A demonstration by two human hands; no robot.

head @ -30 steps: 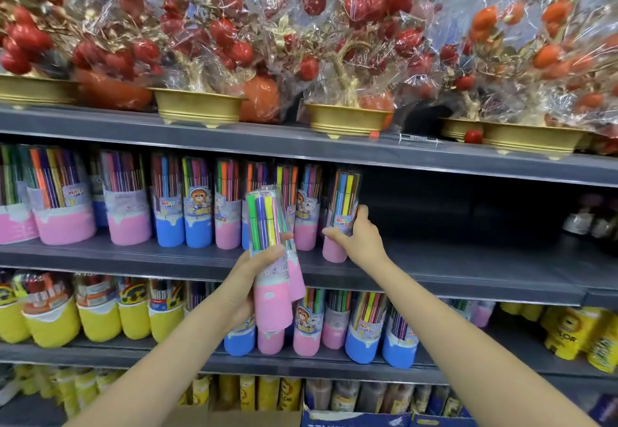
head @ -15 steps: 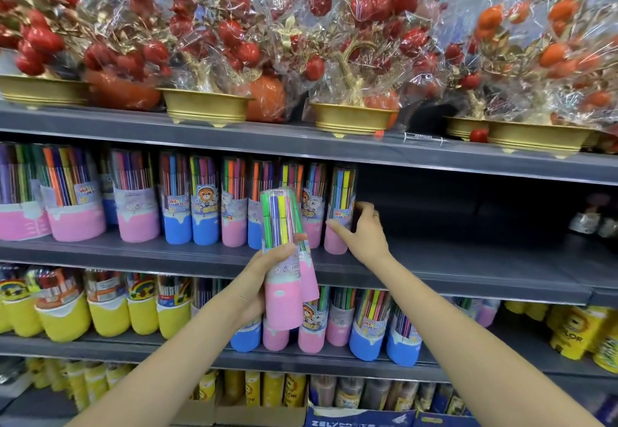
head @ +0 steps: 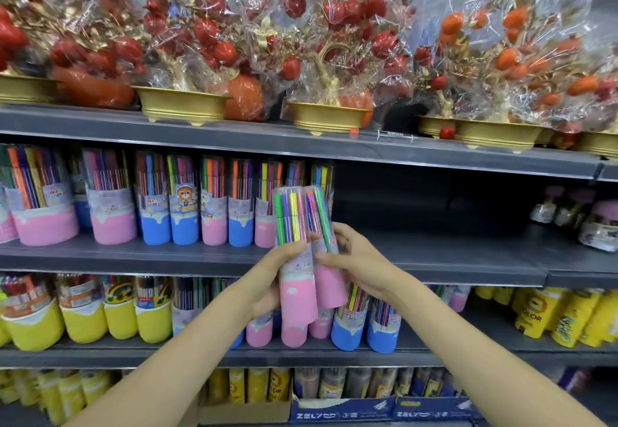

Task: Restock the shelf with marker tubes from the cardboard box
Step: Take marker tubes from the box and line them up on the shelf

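Two pink-bottomed marker tubes are held side by side in front of the middle shelf (head: pixel 434 256). My left hand (head: pixel 272 279) grips the left tube (head: pixel 296 279) around its middle. My right hand (head: pixel 354 259) has its fingers curled round the right tube (head: pixel 326 279). On the middle shelf behind them stands a row of pink and blue marker tubes (head: pixel 214 205), ending just behind the held pair. The cardboard box is not in view.
To the right of the row the middle shelf is bare as far as some small jars (head: pixel 578 215). Wrapped ornamental fruit trees in gold pots (head: pixel 327 115) fill the top shelf. Yellow, pink and blue tubes (head: pixel 83 313) line the shelf below.
My right hand let go of the tube it set at the row's right end and came back to grip the right-hand tube of the pair in my left hand.
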